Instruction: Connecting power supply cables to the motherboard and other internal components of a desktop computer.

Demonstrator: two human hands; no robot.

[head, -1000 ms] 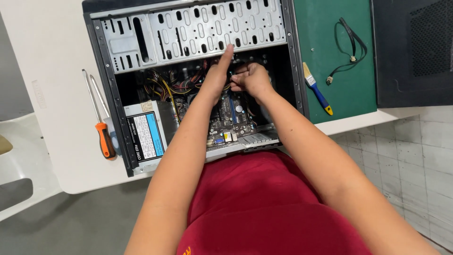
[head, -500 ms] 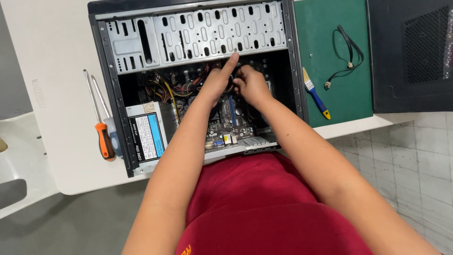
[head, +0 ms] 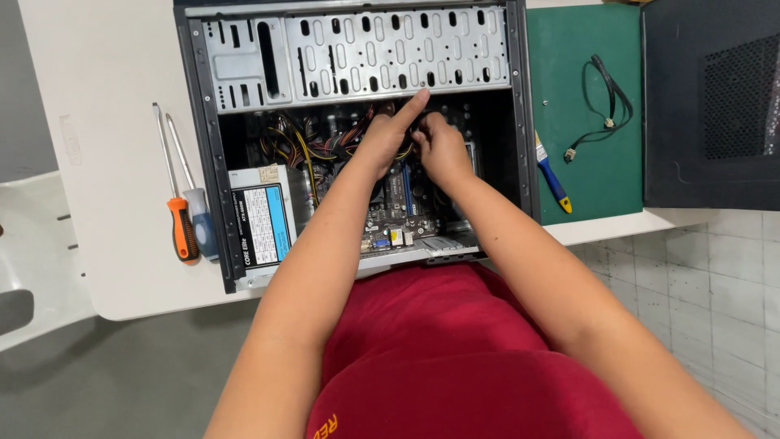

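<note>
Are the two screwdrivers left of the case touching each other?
Touching: in the head view the orange-handled screwdriver and the blue-handled screwdriver lie with handles pressed side by side, no gap showing.

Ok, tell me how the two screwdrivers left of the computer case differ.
The orange-handled screwdriver lies farther left, and its handle is bright orange with a black band. The blue-handled screwdriver lies nearer the computer case, and its handle is pale translucent blue. Both lie on the white table, untouched, side by side with shafts pointing away from the person.
</note>
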